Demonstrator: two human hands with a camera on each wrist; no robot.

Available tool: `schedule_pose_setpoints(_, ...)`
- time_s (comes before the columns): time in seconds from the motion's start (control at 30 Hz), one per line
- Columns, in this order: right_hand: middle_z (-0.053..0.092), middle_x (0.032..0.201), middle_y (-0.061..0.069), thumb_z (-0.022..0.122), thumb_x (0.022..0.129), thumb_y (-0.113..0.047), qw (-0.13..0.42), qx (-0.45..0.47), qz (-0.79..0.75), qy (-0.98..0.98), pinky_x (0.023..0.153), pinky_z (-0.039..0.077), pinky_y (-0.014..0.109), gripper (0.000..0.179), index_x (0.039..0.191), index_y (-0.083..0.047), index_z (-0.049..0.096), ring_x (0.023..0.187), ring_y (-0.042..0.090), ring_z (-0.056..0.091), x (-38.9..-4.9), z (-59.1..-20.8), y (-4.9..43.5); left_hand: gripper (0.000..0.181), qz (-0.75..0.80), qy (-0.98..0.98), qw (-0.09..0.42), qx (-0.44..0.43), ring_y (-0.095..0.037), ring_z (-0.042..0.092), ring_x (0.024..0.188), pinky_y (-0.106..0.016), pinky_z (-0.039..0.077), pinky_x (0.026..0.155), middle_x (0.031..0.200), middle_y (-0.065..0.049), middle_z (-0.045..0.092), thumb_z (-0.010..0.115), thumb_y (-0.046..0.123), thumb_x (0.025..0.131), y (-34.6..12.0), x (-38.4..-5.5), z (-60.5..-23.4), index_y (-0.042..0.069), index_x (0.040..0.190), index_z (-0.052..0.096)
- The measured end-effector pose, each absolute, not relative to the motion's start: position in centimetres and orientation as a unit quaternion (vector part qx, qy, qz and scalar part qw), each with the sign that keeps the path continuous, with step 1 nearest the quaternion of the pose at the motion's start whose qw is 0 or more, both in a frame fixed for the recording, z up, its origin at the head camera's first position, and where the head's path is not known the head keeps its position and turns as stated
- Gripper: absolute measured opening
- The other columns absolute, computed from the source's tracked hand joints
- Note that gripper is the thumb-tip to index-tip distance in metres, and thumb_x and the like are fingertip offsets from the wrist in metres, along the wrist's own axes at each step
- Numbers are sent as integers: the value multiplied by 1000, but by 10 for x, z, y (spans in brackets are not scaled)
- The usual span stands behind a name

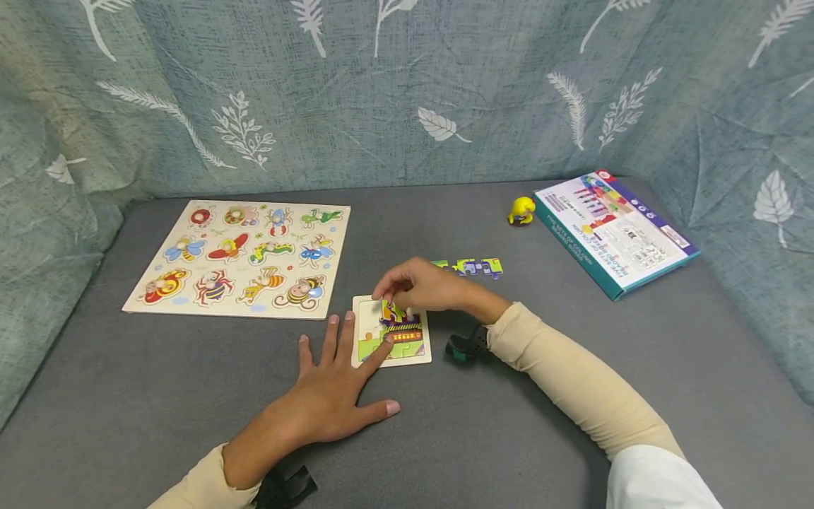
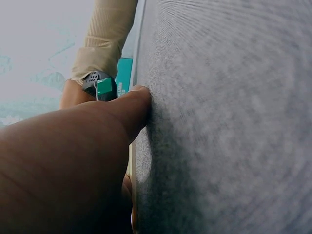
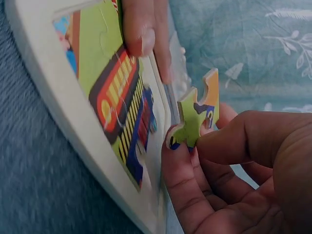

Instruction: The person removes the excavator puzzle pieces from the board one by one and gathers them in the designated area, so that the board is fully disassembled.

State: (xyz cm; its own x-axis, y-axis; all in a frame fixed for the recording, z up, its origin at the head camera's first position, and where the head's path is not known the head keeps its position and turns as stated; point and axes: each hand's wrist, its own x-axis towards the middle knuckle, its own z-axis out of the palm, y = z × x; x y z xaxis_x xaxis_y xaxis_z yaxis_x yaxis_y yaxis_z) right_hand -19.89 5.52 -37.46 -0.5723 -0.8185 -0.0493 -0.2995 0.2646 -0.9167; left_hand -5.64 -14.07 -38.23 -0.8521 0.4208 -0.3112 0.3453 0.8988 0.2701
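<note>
A small jigsaw board (image 1: 365, 317) with a pale frame lies on the grey table, part of its picture laid in along the lower and right side. My left hand (image 1: 333, 399) is spread flat, with fingertips on the board's left and lower part. Over the upper part of the board is my right hand (image 1: 425, 284). Between its thumb and fingers it pinches a green, orange and blue jigsaw piece (image 3: 192, 117), tilted and held off the board in the right wrist view. More loose jigsaw pieces (image 1: 480, 267) lie just beyond the right hand.
A large insect peg puzzle (image 1: 242, 258) lies at the back left. At the back right are a yellow toy figure (image 1: 521, 211) and a flat teal-edged box (image 1: 617, 230). A leaf-patterned curtain (image 1: 381, 106) hangs behind the table.
</note>
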Motion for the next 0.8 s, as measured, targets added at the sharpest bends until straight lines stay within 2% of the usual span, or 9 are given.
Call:
schedule_pose_setpoints(0.37, 65, 100, 10, 51, 94, 8, 280, -347, -501, 742, 74, 48, 29, 24, 113, 7, 66, 87, 17, 58, -205, -374, 70, 89, 102, 957, 186, 196, -47, -15, 141, -77, -5, 98, 157, -27, -11, 46, 79, 83, -140, -57, -382, 32, 155, 25)
schedule_pose_setpoints(0.63, 66, 103, 10, 54, 92, 6, 294, -310, -504, 750, 73, 49, 31, 26, 116, 6, 65, 91, 19, 59, -207, -371, 81, 89, 98, 958, 185, 198, -47, -15, 141, -77, -5, 98, 157, -27, -11, 45, 79, 83, -139, -57, -384, 32, 155, 25)
schedule_pose_setpoints(0.8, 66, 104, 9, 56, 95, 3, 299, -291, -501, 758, 73, 50, 31, 24, 116, 5, 66, 87, 17, 59, -209, -371, 88, 89, 101, 957, 182, 201, -47, -16, 141, -77, -5, 98, 157, -28, -11, 44, 79, 83, -140, -57, -383, 32, 155, 25)
